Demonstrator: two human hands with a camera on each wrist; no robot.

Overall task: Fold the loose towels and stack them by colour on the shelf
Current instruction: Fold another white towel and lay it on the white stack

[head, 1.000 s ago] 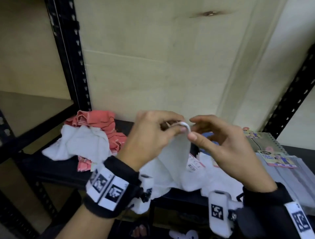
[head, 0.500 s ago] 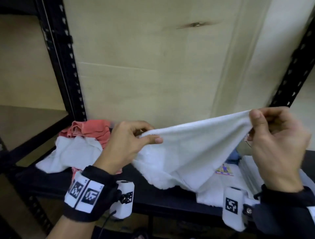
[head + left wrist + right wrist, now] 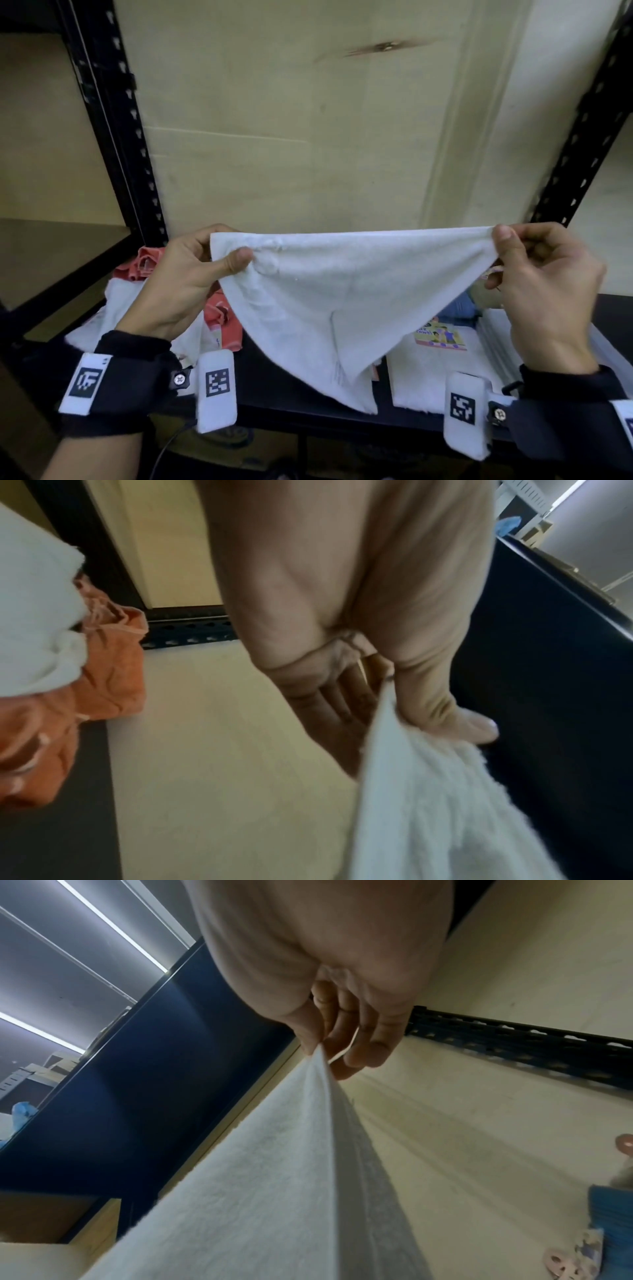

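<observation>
A white towel [image 3: 329, 294] hangs stretched between both hands above the black shelf [image 3: 281, 380]. My left hand [image 3: 191, 274] pinches its left top corner between thumb and fingers; the left wrist view shows the same hand [image 3: 394, 702] with the towel [image 3: 428, 804] trailing from it. My right hand [image 3: 534, 274] pinches the right top corner, and in the right wrist view the cloth [image 3: 291, 1177] runs taut from that hand [image 3: 325, 1047]. The towel's lower point droops to the shelf front. A loose heap of pink towels [image 3: 222, 315] and white towels [image 3: 120, 305] lies at the left.
Folded white towels [image 3: 428, 373] with a printed label [image 3: 438, 335] lie at the right, a blue towel [image 3: 459, 308] behind them. Black slotted uprights [image 3: 120, 137] stand at both sides, a pale board wall [image 3: 308, 137] at the back.
My hands have drawn apart from a close pinch at the middle, spreading the white towel's top edge wide and lifting it off the shelf.
</observation>
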